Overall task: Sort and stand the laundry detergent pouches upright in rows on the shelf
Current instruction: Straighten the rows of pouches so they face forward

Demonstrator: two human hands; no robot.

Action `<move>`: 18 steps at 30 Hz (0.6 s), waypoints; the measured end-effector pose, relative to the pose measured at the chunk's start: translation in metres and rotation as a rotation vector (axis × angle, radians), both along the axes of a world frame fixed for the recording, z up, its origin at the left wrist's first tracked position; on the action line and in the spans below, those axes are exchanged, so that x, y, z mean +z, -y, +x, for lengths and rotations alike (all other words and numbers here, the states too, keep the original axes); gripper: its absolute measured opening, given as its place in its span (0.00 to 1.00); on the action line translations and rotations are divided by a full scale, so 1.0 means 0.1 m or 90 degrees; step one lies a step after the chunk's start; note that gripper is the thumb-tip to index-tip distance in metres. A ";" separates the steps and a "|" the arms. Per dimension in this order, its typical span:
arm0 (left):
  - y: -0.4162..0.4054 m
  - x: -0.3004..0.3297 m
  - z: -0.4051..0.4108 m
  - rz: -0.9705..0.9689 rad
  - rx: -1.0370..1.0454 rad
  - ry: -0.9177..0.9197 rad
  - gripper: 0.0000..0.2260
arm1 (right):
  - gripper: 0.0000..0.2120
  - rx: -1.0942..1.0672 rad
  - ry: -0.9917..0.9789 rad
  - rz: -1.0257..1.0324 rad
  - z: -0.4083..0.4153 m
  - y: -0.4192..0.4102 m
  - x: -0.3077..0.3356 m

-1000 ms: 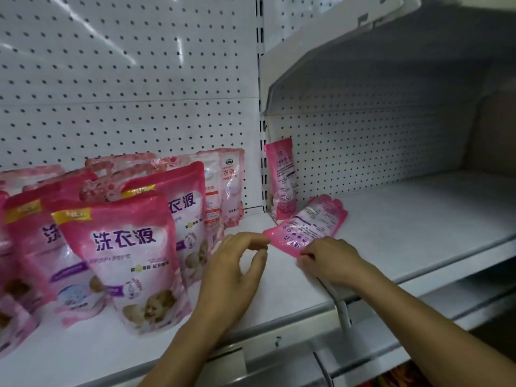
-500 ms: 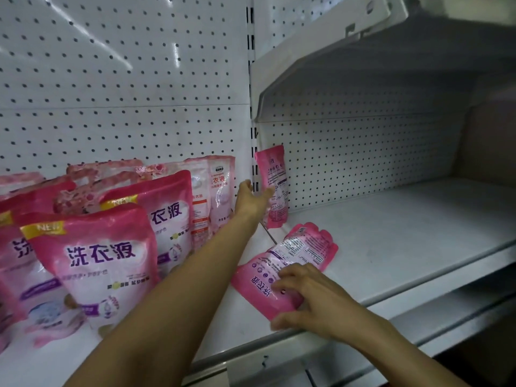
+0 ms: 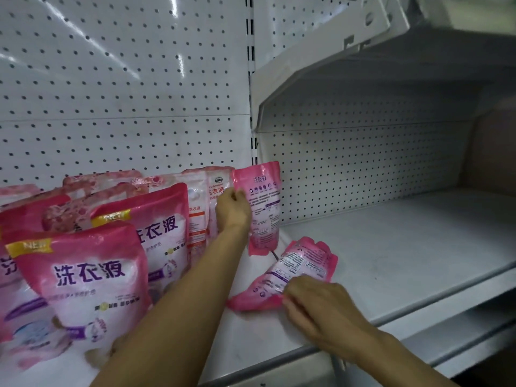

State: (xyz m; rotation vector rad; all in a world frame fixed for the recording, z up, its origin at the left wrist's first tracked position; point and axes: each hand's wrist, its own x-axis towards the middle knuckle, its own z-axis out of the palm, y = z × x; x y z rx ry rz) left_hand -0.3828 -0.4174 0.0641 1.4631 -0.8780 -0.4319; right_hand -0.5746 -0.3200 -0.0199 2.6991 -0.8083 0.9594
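My left hand (image 3: 233, 209) far back, fingers pinching left edge of upright pouch (image 3: 262, 208) at pegboard (image 3: 125, 107); my right hand (image 3: 315, 305) closed on near end of flat pouch (image 3: 290, 272), long axis running away right on shelf (image 3: 391, 247); right nearer, must tip it up

A white metal shelf (image 3: 391, 247) backed by pegboard carries pink detergent pouches (image 3: 92, 277) standing in rows on its left part. One pouch (image 3: 290, 272) lies flat near the front edge; another pouch (image 3: 264, 208) is upright by the back.
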 end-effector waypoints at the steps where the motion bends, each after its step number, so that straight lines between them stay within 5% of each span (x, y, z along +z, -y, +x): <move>1: -0.07 -0.04 0.02 -0.029 0.001 -0.040 0.12 | 0.07 -0.020 0.086 0.009 -0.05 0.02 0.02; 9: -0.84 -0.16 0.06 -0.136 -0.031 -0.082 0.12 | 0.13 -0.066 0.679 0.217 -0.04 0.22 0.86; 13: -1.17 -0.21 0.00 -0.118 -0.011 0.074 0.15 | 0.15 -0.074 0.773 0.342 0.03 0.41 0.93; 18: -1.47 -0.18 -0.23 -0.106 -0.001 0.246 0.12 | 0.14 -0.030 0.774 0.350 0.10 0.34 0.93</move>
